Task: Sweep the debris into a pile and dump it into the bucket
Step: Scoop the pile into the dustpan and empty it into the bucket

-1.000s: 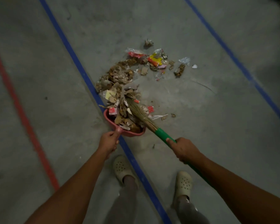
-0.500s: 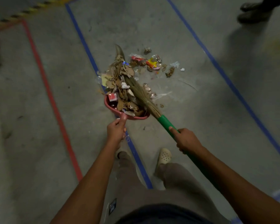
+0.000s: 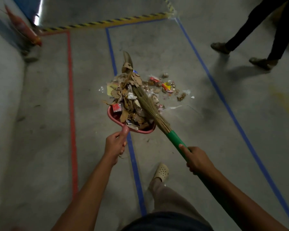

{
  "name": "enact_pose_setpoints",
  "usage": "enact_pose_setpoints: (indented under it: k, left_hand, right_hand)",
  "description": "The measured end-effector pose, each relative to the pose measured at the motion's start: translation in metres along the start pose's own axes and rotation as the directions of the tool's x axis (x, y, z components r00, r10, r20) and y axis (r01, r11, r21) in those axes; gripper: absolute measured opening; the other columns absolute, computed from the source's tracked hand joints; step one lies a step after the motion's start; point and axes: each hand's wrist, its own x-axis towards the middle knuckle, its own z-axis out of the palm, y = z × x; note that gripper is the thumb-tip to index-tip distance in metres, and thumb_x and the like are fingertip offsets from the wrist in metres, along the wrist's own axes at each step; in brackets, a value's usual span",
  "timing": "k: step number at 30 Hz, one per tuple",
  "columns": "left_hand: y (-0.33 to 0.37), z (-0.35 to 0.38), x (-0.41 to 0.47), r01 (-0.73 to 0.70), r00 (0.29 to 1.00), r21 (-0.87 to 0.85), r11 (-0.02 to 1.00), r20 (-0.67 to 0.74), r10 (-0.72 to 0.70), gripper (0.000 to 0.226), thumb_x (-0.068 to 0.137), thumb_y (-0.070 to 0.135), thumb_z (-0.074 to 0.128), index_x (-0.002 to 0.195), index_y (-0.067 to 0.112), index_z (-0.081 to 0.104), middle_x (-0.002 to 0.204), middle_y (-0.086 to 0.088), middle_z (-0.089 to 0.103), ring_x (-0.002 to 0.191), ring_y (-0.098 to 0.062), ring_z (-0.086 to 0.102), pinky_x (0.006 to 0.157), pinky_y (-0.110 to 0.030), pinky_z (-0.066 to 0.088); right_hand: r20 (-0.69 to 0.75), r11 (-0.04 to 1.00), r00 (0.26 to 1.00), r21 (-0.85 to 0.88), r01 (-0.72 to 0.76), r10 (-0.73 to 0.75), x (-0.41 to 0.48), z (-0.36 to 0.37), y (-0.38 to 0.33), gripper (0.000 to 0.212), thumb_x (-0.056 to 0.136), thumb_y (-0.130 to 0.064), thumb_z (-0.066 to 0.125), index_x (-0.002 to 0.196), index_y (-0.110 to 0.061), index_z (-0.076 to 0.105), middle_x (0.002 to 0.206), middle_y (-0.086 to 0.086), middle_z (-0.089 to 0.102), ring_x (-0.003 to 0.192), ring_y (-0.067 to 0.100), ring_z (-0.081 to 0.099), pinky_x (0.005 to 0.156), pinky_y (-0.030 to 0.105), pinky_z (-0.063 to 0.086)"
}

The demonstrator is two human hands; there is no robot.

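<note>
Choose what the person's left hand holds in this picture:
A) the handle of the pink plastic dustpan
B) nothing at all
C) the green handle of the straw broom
A: the left hand grips the handle of the pink plastic dustpan, while the right hand holds the green-handled straw broom.

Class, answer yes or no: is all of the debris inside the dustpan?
No: loose wrappers and scraps lie on the floor to the right of the dustpan.
</note>
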Motion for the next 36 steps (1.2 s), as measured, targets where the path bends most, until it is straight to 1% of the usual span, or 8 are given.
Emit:
enact_pose_setpoints:
  k: [4, 12, 16, 23, 27, 30, 33, 36]
  left_hand:
    - [-0.016, -0.055, -0.053, -0.06, 0.996, -0.048, 0.997, -0.065, 0.057, 0.051, 0.088, 0.06, 0.064, 0.068, 0.014, 0.055, 0.06, -0.008, 0.049, 0.042, -0.013, 0.035, 0.039, -0.02, 0.026]
    - [-0.079, -0.185, -0.165, -0.08, 0.962, -0.161, 0.984, -0.27, 0.034, 0.053, 0.087, 0.059, 0.066, 0.084, 0.007, 0.063, 0.061, -0.007, 0.049, 0.041, -0.011, 0.034, 0.039, -0.021, 0.026]
    - [-0.108, -0.237, -0.216, -0.114, 0.923, -0.214, 0.97, -0.384, 0.024, 0.049, 0.086, 0.06, 0.066, 0.069, 0.015, 0.057, 0.061, -0.008, 0.048, 0.041, -0.012, 0.034, 0.039, -0.021, 0.026]
    - [-0.164, -0.312, -0.276, -0.127, 0.82, -0.297, 0.946, -0.568, -0.068, 0.072, 0.083, 0.068, 0.064, 0.085, -0.005, 0.061, 0.063, -0.009, 0.049, 0.042, -0.014, 0.035, 0.041, -0.023, 0.027]
    - [-0.197, -0.353, -0.301, -0.122, 0.756, -0.333, 0.935, -0.642, -0.13, 0.074, 0.084, 0.069, 0.062, 0.087, -0.005, 0.06, 0.062, -0.008, 0.052, 0.041, -0.015, 0.037, 0.039, -0.023, 0.029]
    - [-0.221, -0.38, -0.316, -0.116, 0.701, -0.395, 0.911, -0.682, -0.206, 0.068, 0.08, 0.069, 0.062, 0.083, 0.0, 0.06, 0.064, -0.009, 0.052, 0.041, -0.014, 0.036, 0.039, -0.021, 0.028]
    - [-0.24, -0.408, -0.329, -0.136, 0.633, -0.459, 0.878, -0.722, -0.279, 0.061, 0.08, 0.064, 0.063, 0.094, 0.004, 0.063, 0.063, -0.008, 0.049, 0.042, -0.012, 0.035, 0.039, -0.02, 0.026]
    - [-0.254, -0.432, -0.341, -0.163, 0.559, -0.475, 0.865, -0.767, -0.316, 0.037, 0.082, 0.058, 0.063, 0.088, 0.021, 0.061, 0.06, -0.007, 0.047, 0.041, -0.011, 0.035, 0.038, -0.02, 0.026]
  right_hand:
    - [0.031, 0.997, 0.996, -0.015, 0.082, -0.082, -0.048, 0.039, -0.012, 0.049, 0.1, -0.058, 0.039, 0.104, -0.015, 0.062, 0.079, 0.009, 0.063, 0.06, 0.017, 0.057, 0.047, 0.024, 0.046]
    - [0.149, 0.957, 0.957, -0.114, 0.265, -0.248, -0.139, 0.126, -0.044, 0.046, 0.1, -0.057, 0.04, 0.101, -0.015, 0.061, 0.078, 0.008, 0.061, 0.057, 0.015, 0.054, 0.045, 0.023, 0.045]
    - [0.2, 0.918, 0.928, -0.185, 0.352, -0.315, -0.172, 0.167, -0.063, 0.047, 0.099, -0.058, 0.041, 0.097, -0.016, 0.062, 0.075, 0.009, 0.064, 0.055, 0.017, 0.057, 0.046, 0.025, 0.047]
    - [0.354, 0.798, 0.834, -0.291, 0.528, -0.423, -0.209, 0.239, -0.108, 0.05, 0.099, -0.059, 0.041, 0.098, -0.014, 0.063, 0.074, 0.009, 0.064, 0.054, 0.016, 0.057, 0.047, 0.024, 0.048]
    - [0.475, 0.69, 0.749, -0.339, 0.64, -0.462, -0.219, 0.285, -0.141, 0.048, 0.1, -0.057, 0.041, 0.096, -0.014, 0.062, 0.071, 0.008, 0.063, 0.052, 0.016, 0.058, 0.046, 0.024, 0.048]
    - [0.552, 0.614, 0.697, -0.37, 0.697, -0.458, -0.222, 0.327, -0.168, 0.047, 0.101, -0.056, 0.042, 0.094, -0.014, 0.061, 0.072, 0.008, 0.064, 0.052, 0.016, 0.058, 0.047, 0.026, 0.051]
    - [0.623, 0.544, 0.642, -0.38, 0.748, -0.448, -0.226, 0.371, -0.196, 0.048, 0.1, -0.057, 0.043, 0.092, -0.014, 0.063, 0.07, 0.008, 0.064, 0.05, 0.016, 0.058, 0.046, 0.026, 0.051]
    - [0.689, 0.462, 0.588, -0.394, 0.794, -0.423, -0.232, 0.412, -0.224, 0.048, 0.099, -0.059, 0.043, 0.09, -0.016, 0.062, 0.071, 0.009, 0.066, 0.048, 0.016, 0.059, 0.044, 0.024, 0.05]
